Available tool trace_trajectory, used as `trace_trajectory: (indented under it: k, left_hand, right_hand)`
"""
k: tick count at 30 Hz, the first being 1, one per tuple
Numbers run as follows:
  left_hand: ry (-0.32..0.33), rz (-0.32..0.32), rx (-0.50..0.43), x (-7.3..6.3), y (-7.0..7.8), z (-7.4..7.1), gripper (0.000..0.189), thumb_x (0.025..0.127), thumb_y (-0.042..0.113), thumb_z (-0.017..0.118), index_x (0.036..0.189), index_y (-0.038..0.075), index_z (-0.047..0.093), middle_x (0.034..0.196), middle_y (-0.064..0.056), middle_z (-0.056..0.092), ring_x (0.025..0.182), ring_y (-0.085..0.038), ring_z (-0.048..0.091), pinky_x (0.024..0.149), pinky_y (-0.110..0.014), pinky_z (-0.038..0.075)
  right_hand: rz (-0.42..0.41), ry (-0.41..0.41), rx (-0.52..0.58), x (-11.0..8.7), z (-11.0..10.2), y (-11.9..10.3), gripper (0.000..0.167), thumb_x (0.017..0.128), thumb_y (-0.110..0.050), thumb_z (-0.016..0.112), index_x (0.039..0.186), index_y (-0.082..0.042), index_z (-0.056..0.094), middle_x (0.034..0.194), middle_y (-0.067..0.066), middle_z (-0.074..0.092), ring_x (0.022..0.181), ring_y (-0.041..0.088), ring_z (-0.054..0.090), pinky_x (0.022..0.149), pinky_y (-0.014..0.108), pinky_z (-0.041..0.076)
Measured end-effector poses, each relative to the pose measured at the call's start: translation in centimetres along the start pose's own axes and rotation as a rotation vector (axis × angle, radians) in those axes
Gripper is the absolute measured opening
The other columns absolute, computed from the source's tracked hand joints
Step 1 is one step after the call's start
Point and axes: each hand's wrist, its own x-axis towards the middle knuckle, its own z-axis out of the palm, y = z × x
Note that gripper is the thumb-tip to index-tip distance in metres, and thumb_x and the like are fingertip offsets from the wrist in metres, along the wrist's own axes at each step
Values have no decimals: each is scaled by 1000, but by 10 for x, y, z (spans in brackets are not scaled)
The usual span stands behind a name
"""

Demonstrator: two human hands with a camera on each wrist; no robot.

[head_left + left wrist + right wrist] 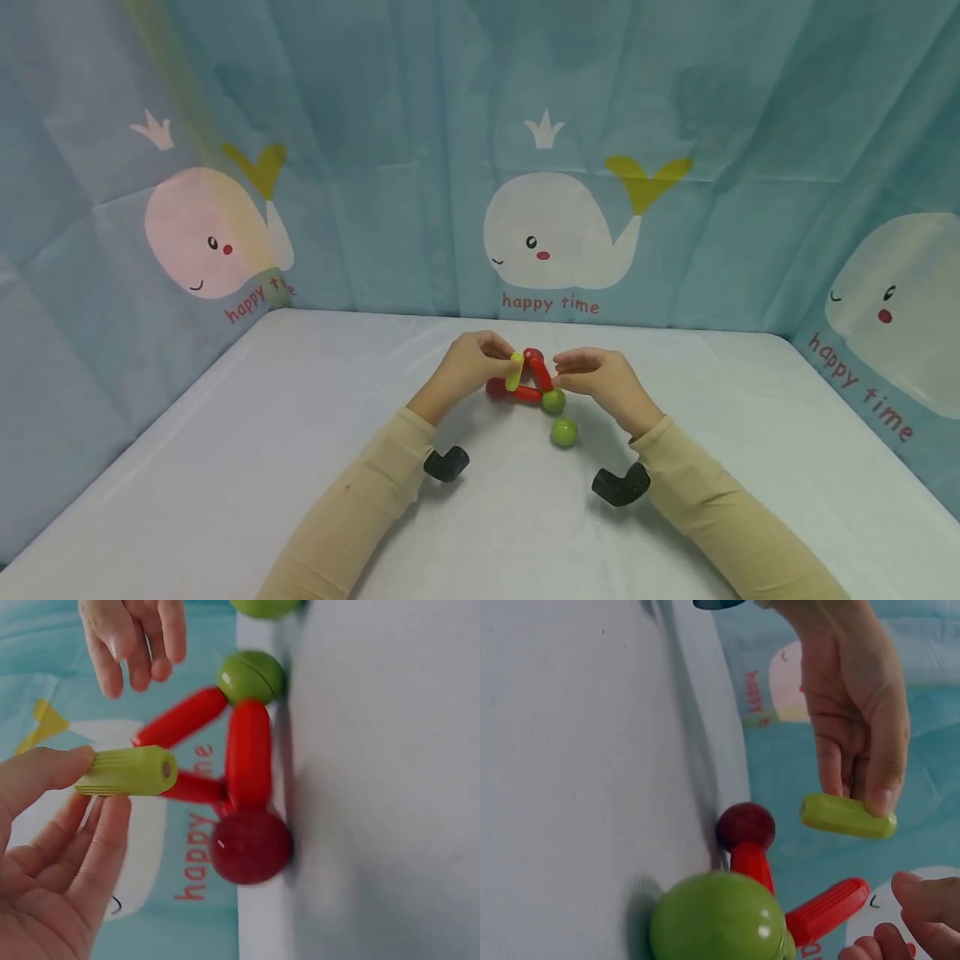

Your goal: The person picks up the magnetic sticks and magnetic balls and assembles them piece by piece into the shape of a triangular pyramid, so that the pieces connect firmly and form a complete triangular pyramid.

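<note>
My left hand (474, 364) pinches a yellow-green ridged rod (127, 771) between thumb and fingertips, raised above the table. Close beside it stands a partly joined frame of red rods (249, 754) and balls. A dark red ball (251, 846) sits at one lower corner and a green ball (251, 677) at another. From the green ball one red rod (829, 910) slants upward. Another red ball (533, 356) lies toward the back. My right hand (600, 381) hovers just right of the frame, fingers loosely bent and apart, holding nothing.
A separate green ball (564, 432) rests on the white tabletop (262, 467), nearer to me than the frame. Black wrist-worn devices (447, 464) project from beside both sleeves. Behind the table hangs a blue curtain (375, 208) printed with whales.
</note>
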Motion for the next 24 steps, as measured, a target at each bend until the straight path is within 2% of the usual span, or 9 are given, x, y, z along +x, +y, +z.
trace_trajectory:
  k: [6, 12, 17, 24]
  left_hand:
    - [89, 121, 54, 11, -8, -3, 17, 85, 18, 77, 98, 11, 69, 96, -4, 73, 89, -16, 66, 80, -29, 57]
    - [69, 180, 102, 16, -8, -2, 17, 86, 17, 77, 98, 8, 70, 94, -5, 73, 87, -15, 66, 75, -26, 57]
    - [60, 182, 127, 17, -7, 2, 17, 86, 17, 76, 99, 8, 70, 95, -6, 73, 88, -16, 66, 78, -27, 57]
    - [52, 169, 133, 17, -12, 8, 15, 86, 16, 75, 98, 9, 70, 96, -4, 73, 91, -16, 66, 83, -31, 57]
  right_hand:
    - [14, 16, -20, 5, -5, 4, 43, 89, -25, 73, 126, -4, 66, 130, 18, 66, 116, 26, 64, 109, 49, 43]
    - [34, 9, -20, 7, -7, 9, 44, 88, -23, 74, 127, -3, 65, 131, 17, 65, 118, 26, 62, 109, 48, 43]
    - [40, 5, -35, 9, -8, 11, 44, 88, -22, 73, 127, -2, 65, 131, 17, 66, 118, 27, 62, 108, 48, 44]
    - [71, -13, -33, 13, -4, 14, 39, 90, -19, 71, 126, -5, 66, 130, 14, 67, 120, 27, 61, 109, 50, 43]
